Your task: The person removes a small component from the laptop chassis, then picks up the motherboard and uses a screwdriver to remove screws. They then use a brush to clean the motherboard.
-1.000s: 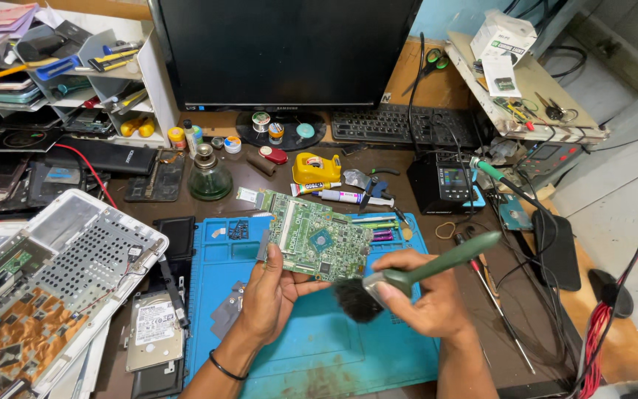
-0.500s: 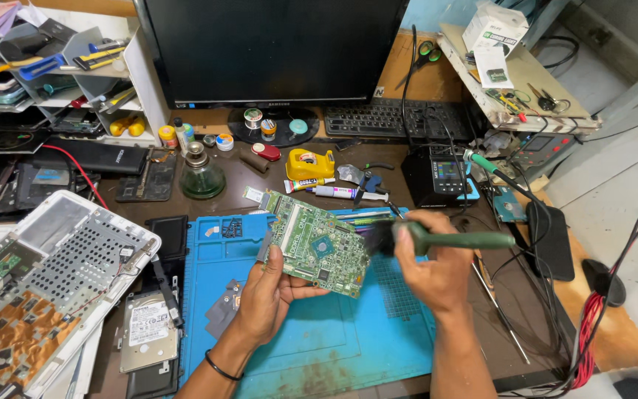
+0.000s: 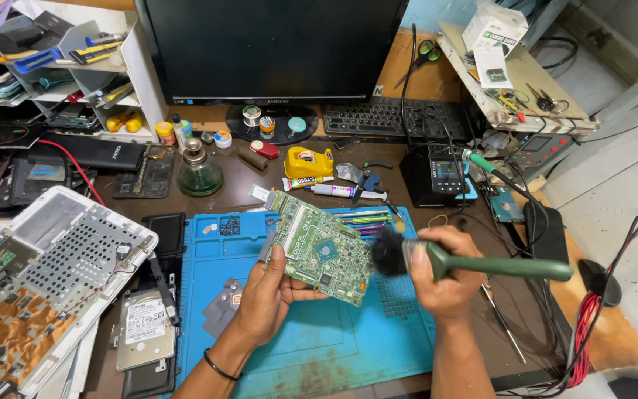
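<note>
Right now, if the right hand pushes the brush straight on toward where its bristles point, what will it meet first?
Probably the green circuit board held by the left hand. The right hand aims the brush leftward, its black bristles already at the board's right edge; exact contact is unclear.

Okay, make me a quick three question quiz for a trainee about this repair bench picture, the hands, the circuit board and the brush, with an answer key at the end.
1. Multiple choice: what does the left hand hold?
A. a green circuit board
B. a roll of tape
C. a pair of scissors

2. True or false: the brush in the right hand has its dark bristles at the right edge of the circuit board.

3. Fill in: the hands work above a ____ coloured work mat.

Key
1. A: the fingers grip the board by its lower left part.
2. True: the bristles meet the board's right edge.
3. Blue.
</note>
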